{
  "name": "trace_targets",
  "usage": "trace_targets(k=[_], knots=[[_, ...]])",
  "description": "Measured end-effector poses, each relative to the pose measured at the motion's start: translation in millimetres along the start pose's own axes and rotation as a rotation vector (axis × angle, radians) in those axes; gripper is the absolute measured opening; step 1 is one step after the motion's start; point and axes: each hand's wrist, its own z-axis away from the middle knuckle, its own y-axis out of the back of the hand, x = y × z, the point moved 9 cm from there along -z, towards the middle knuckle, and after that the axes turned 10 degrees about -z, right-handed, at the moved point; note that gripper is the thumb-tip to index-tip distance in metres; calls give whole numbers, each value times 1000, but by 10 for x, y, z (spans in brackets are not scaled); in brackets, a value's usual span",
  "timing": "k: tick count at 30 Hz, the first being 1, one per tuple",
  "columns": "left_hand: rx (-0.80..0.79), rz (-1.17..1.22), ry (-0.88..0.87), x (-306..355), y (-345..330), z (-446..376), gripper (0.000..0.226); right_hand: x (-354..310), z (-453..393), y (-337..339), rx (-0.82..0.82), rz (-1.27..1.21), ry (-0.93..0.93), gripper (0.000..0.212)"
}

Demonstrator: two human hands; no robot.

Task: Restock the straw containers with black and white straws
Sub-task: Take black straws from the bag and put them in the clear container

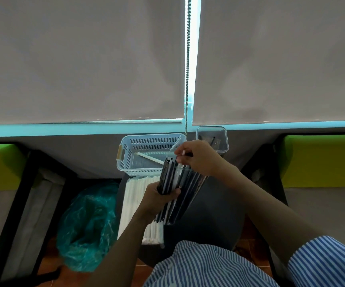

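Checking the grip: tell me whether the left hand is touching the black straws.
Touching. The head view shows the left hand with fingers wrapped around the black straws.

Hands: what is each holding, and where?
Left hand grips the black straw bundle near its middle. Right hand pinches one white straw near its end.

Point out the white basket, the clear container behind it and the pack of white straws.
white basket (146, 145): head view, on its slotted far wall.
clear container (223, 137): head view, on its right wall.
pack of white straws (133, 195): head view, on its upper part.
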Motion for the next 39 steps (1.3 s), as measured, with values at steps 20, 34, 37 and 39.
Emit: trace_targets(k=[20, 34, 37, 39], knots=[[-52, -17, -10, 77, -16, -33, 21, -126, -11, 208, 67, 31, 24, 13], [-113, -22, -58, 149, -93, -40, 10, 45, 96, -44, -219, 46, -126, 9], [-122, -32, -51, 113, -102, -42, 7, 97, 85, -32, -211, 122, -121, 7], [-123, -30, -47, 91, -105, -45, 9, 142, 71, -15, -153, 73, -123, 6]])
